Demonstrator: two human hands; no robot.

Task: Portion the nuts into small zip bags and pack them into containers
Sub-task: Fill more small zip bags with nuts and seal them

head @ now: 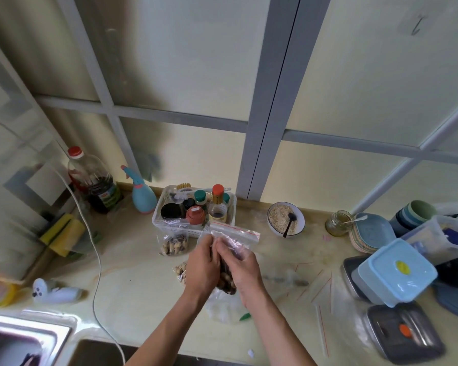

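Note:
Both my hands meet over the middle of the counter around a small clear zip bag (236, 237) with a red strip at its mouth. My left hand (202, 269) grips the bag's left side. My right hand (245, 270) curls round its right side. Brown nuts (226, 280) show in the bag's lower part between my palms. A filled bag of nuts (174, 244) lies behind my left hand, and another nut bag (179, 270) peeks out beside my left wrist. A light blue lidded container (397, 272) stands at the right.
A white basket (169, 227) of jars and bottles stands at the back, with a bowl of grain (286, 219) to its right. Empty zip bags (320, 289) lie spread on the counter to the right. Metal trays (405, 331), stacked plates and cups crowd the right edge. A sink (19, 339) lies front left.

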